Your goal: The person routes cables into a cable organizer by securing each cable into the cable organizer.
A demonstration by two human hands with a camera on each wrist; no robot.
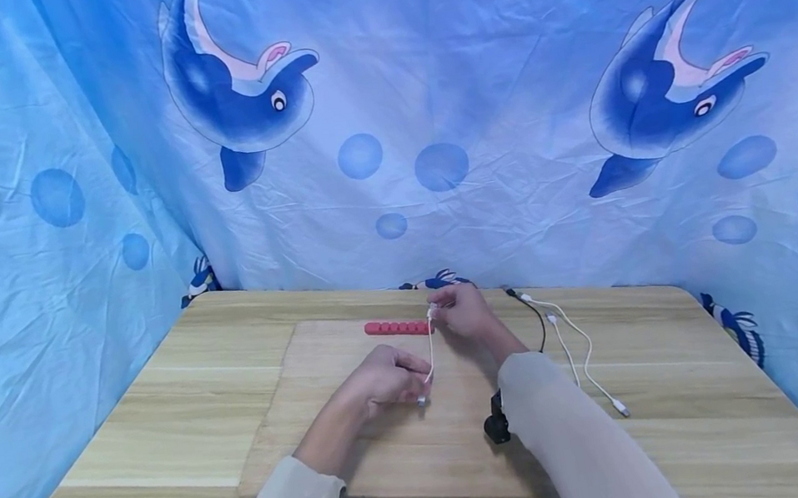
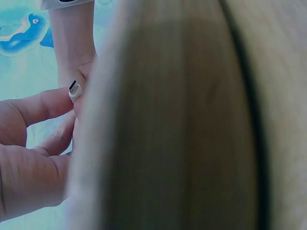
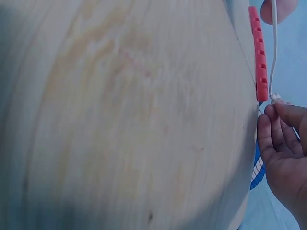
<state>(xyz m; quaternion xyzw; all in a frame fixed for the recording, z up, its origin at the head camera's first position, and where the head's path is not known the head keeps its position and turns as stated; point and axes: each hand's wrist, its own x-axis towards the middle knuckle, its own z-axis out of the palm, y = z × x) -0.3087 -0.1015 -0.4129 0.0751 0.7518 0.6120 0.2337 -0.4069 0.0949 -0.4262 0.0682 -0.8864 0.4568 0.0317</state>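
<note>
A short white charging cable [image 1: 431,347] is stretched between my two hands above the wooden board. My left hand [image 1: 384,375] pinches its near end, and a small metal plug [image 2: 74,89] sticks out past the fingers in the left wrist view. At the far end, my right hand [image 1: 462,310] pinches the cable between thumb and fingertips, mostly covering the connector. Close beside the right fingertips lies a red cable holder [image 1: 394,329], a narrow strip with several notches [image 3: 260,60] along one side. It sits near the back of the board.
The pale wooden board [image 1: 389,461] lies on a wooden table [image 1: 156,415]. To the right of the right forearm are two more white cables [image 1: 587,342] and a black cable [image 1: 541,323]. A blue dolphin-print curtain [image 1: 515,208] hangs behind the table.
</note>
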